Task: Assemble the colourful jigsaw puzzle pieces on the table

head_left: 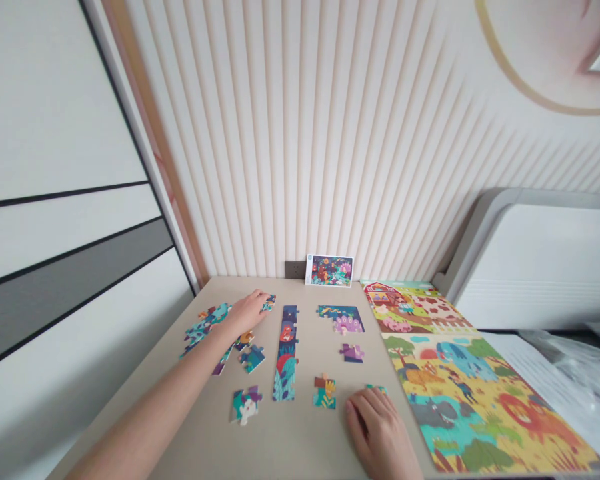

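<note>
My left hand (249,311) reaches across the table, its fingers closed on a puzzle piece (269,303) near the back. Below the left wrist lies a loose pile of puzzle pieces (205,327), partly covered by the forearm. My right hand (380,430) rests at the front right, fingers curled over a teal puzzle piece (377,388) that mostly hides beneath them. Between the hands stands a joined vertical strip (287,353) of puzzle. To its right are a joined corner section (347,319), a purple piece (352,353) and a piece with a yellow plant (325,391).
A small picture card (329,271) leans against the ribbed wall by a socket (295,269). Two finished puzzles, a farm (415,307) and a safari scene (480,400), lie along the right. A piece with a white animal (245,405) sits at front left on the table (300,443).
</note>
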